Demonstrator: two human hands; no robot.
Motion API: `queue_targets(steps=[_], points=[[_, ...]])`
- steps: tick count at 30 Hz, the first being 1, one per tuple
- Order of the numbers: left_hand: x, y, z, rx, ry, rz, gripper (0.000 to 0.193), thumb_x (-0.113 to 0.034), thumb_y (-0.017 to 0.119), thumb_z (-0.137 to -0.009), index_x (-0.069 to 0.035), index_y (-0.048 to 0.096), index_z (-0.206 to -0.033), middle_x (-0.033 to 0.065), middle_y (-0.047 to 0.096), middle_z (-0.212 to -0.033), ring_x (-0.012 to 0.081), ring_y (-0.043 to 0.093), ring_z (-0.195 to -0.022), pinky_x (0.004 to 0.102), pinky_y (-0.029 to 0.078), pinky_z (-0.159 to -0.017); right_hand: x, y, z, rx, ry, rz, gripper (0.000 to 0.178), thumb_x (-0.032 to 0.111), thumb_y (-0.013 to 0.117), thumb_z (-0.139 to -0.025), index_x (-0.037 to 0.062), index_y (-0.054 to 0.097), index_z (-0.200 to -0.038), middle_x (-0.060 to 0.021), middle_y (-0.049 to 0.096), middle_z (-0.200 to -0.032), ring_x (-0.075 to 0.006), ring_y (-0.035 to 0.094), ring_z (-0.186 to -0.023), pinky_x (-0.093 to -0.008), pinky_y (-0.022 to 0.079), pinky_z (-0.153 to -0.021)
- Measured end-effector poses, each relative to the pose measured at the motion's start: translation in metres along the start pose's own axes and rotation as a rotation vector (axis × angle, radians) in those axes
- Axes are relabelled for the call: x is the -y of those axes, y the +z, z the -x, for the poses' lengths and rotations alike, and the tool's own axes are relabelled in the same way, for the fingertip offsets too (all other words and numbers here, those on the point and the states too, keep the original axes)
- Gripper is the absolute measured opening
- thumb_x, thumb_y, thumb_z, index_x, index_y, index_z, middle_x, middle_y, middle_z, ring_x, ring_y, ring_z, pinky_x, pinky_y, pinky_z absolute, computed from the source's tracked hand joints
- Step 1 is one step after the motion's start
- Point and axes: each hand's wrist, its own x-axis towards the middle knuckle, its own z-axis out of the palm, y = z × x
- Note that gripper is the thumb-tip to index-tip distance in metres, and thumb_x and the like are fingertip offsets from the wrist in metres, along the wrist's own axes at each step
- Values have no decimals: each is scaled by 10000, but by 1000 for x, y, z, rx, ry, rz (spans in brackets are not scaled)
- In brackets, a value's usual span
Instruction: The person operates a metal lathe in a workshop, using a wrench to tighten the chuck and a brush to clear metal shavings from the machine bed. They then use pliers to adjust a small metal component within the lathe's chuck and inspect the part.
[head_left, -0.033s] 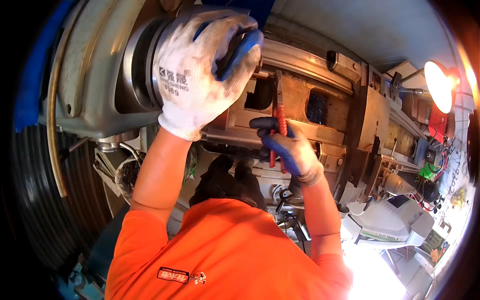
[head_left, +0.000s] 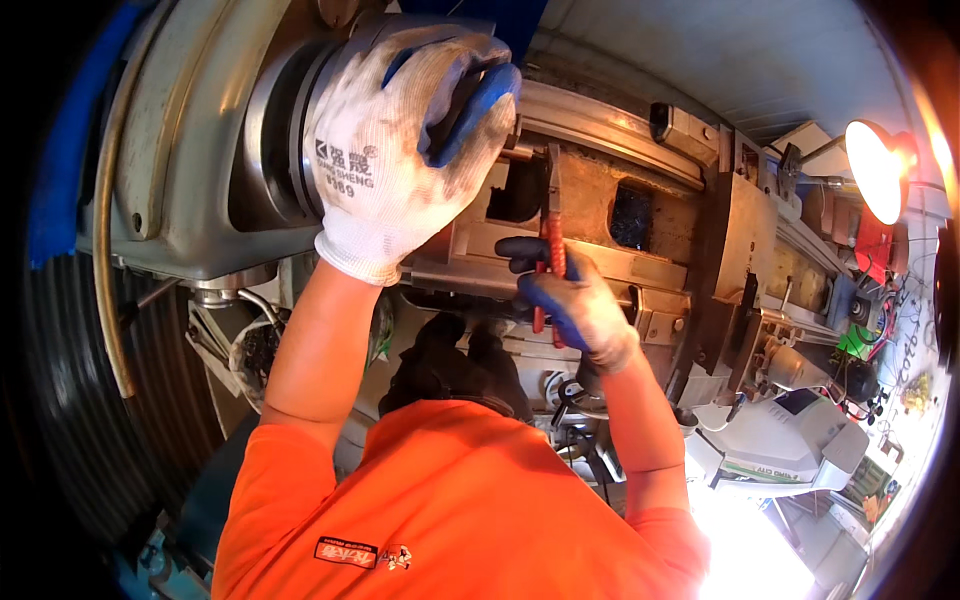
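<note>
My left hand (head_left: 390, 150), in a white knit glove with a blue palm, curls over the lathe chuck (head_left: 305, 130) at the upper left; its thumb is bent and some fingertips are hidden. A matching glove covers my right hand (head_left: 580, 300), which is closed around red-handled pliers (head_left: 555, 240). The pliers stand roughly upright in the picture, jaws toward the far side. Beside the jaws, a thin metal rod (head_left: 518, 152) juts out to the right of my left hand. Whether jaws and rod touch, I cannot tell.
Lathe bed rails (head_left: 610, 130) run rightward to a dark carriage block (head_left: 725, 260). Two openings lie in the bed, one an opening (head_left: 632, 215) with dark contents. A lit lamp (head_left: 875, 172) hangs at the right. The grey headstock (head_left: 190, 170) fills the upper left.
My right hand has shifted slightly left with the pliers. My left hand has barely moved on the chuck.
</note>
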Motion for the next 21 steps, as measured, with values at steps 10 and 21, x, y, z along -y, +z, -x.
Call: queue_targets(steps=[10,21], points=[[2,3,-3,23,47,15,269,-261,752,-802,-125,705,-1029,56,689,-1027,276,657,-896,381,512,-806,-110,-40,-107,-318,-483,665,393,91,587,-811,64,642,-1199,-184,630,-1039,-342,622,-987,-409,497,-904],[-3,2,-4,41,15,-33,260,-279,741,-812,-142,711,-1031,61,688,-1039,284,656,-906,383,511,-810,-59,-23,-54,-74,-343,347,426,72,580,-813,41,609,-1237,-189,642,-963,-285,625,-838,-389,521,-775]])
